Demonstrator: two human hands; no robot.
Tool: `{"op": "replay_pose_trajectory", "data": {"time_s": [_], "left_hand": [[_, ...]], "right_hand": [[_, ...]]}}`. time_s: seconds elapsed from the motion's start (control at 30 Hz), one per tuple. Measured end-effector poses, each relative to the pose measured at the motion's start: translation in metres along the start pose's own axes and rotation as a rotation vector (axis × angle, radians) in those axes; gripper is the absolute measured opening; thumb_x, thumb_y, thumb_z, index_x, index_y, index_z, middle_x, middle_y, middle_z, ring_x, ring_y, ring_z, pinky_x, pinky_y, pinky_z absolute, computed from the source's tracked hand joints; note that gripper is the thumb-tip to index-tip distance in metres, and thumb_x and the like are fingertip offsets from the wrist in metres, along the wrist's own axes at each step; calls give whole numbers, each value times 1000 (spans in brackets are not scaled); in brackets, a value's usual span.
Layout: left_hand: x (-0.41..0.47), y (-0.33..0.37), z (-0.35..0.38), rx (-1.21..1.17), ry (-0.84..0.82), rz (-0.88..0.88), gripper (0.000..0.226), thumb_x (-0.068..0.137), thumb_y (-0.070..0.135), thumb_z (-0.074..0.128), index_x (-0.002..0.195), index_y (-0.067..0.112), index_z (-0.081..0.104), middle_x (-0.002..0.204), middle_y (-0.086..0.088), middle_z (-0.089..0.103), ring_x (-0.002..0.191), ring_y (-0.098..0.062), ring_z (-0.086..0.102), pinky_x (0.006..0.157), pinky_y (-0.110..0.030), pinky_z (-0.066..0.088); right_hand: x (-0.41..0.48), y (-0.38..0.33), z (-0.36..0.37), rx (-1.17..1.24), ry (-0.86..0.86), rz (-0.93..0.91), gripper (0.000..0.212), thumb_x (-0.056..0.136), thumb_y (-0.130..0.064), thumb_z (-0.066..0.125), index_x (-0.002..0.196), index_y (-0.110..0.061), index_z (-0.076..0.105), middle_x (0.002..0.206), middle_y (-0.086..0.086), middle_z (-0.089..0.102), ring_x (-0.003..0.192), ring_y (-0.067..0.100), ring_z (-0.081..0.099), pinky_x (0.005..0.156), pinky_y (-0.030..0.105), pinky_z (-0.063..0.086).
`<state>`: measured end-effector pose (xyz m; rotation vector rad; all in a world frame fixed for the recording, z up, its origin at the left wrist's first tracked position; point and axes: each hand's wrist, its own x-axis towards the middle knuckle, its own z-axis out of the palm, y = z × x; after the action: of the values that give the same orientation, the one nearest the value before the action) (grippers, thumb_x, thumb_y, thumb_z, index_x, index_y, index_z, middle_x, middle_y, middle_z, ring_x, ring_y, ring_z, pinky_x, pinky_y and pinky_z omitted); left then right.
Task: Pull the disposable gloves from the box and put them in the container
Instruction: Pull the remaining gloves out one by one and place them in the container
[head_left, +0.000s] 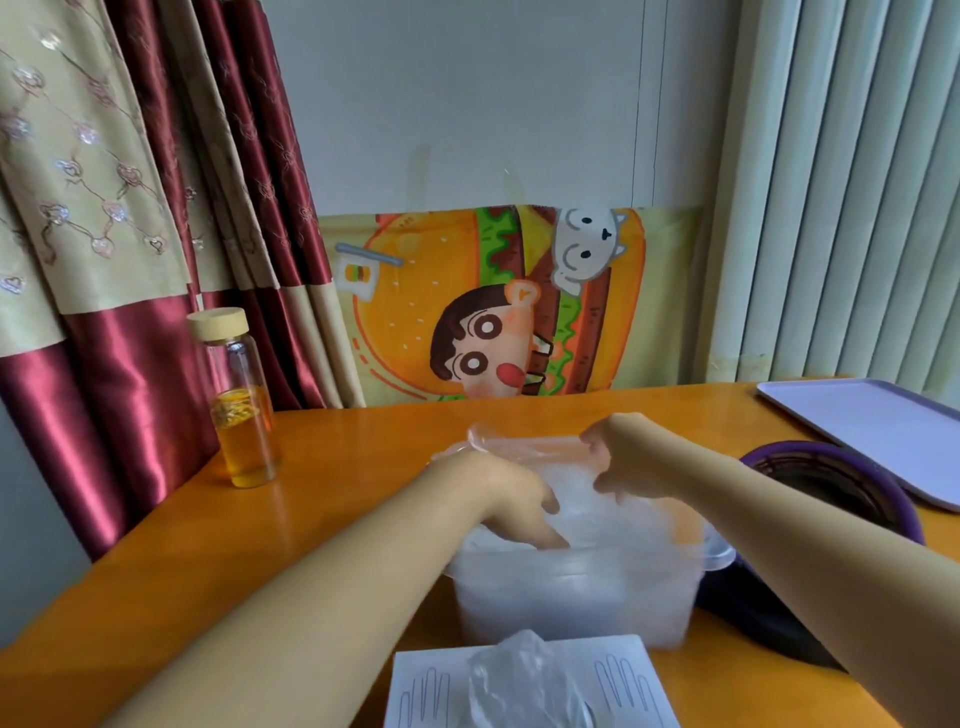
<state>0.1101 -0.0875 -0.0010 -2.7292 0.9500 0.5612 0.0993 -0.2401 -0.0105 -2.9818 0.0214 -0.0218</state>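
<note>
A translucent plastic container (571, 603) stands on the orange table in front of me, with clear gloves inside. My left hand (514, 499) reaches into it, fingers pointing down onto the gloves. Over the far rim, my right hand (634, 457) pinches a clear disposable glove (519, 447) that stretches across the opening. The white glove box (426, 691) lies at the near edge, and a crumpled clear glove (524, 675) sticks up from its slot.
A glass bottle (241, 400) of amber liquid with a pale lid stands at the left. A dark purple-rimmed basket (841, 483) sits right of the container, under my right forearm. A lilac tray (872, 426) lies at the far right. Curtains and a cartoon cloth hang behind.
</note>
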Motion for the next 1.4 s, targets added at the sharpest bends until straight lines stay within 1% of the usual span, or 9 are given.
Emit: {"op": "replay_pose_trajectory", "data": {"time_s": [0.17, 0.3, 0.4, 0.5, 0.77, 0.9, 0.97, 1.27, 1.4], "left_hand": [[16, -4, 7, 37, -76, -31, 67, 95, 53, 46, 153, 29, 21, 160, 5, 17, 146, -22, 19, 115, -36, 22], [25, -4, 14, -1, -128, -63, 76, 89, 58, 54, 152, 35, 19, 160, 4, 17, 144, -25, 21, 110, -37, 29], [32, -3, 19, 25, -168, -61, 67, 95, 44, 53, 152, 36, 19, 160, 3, 17, 143, -27, 23, 104, -36, 34], [34, -5, 22, 54, -172, -15, 60, 99, 14, 41, 152, 34, 20, 160, 1, 17, 143, -28, 23, 105, -34, 33], [27, -6, 12, -139, -181, -20, 53, 99, 21, 41, 150, 28, 29, 157, 0, 27, 143, -22, 27, 112, -37, 30], [25, 7, 0, -52, 69, -15, 53, 98, 34, 46, 149, 25, 32, 151, -4, 33, 129, -27, 43, 99, -37, 41], [29, 13, 9, 106, -35, -87, 63, 98, 29, 48, 153, 26, 17, 157, -9, 17, 133, -34, 36, 98, -42, 41], [53, -3, 31, 253, -268, -131, 67, 100, 8, 29, 154, 27, -4, 162, -3, -4, 147, -34, 9, 113, -43, 24], [46, -3, 20, 62, -355, -145, 72, 98, 24, 50, 155, 22, 5, 160, -8, 15, 133, -30, 41, 92, -35, 44]], "right_hand": [[-6, 4, 8, -255, -77, 3, 63, 86, -16, 67, 142, -13, 39, 135, 10, 46, 113, 27, 54, 88, 30, 51], [-13, -6, 9, -424, 203, -168, 41, 89, -13, 61, 128, -17, 53, 125, 6, 47, 110, 24, 46, 82, 30, 47], [-10, -14, 17, -246, -58, -174, 47, 87, -23, 66, 132, -17, 51, 127, 5, 55, 111, 24, 53, 87, 31, 49], [-4, -7, 28, -237, -400, -80, 75, 90, -33, 61, 150, -20, 18, 149, 10, 33, 124, 29, 47, 90, 33, 48], [8, -3, 45, -356, -562, 39, 63, 101, -41, 30, 150, -32, -8, 159, 7, -11, 143, 35, 18, 108, 41, 30], [10, -4, 47, -368, -572, 32, 66, 101, -39, 33, 151, -29, -10, 158, 11, -12, 141, 34, 22, 108, 42, 29], [9, -5, 46, -387, -593, 31, 80, 96, -50, 42, 151, -26, -12, 159, 13, -8, 143, 35, 17, 111, 45, 22], [11, -4, 50, -441, -585, 56, 55, 104, -34, 17, 150, -24, -11, 159, 10, 2, 143, 35, 16, 112, 45, 21], [3, -4, 44, -415, -519, 56, 51, 105, -29, 13, 151, -21, -7, 159, 11, 4, 143, 34, 15, 114, 41, 17]]}}
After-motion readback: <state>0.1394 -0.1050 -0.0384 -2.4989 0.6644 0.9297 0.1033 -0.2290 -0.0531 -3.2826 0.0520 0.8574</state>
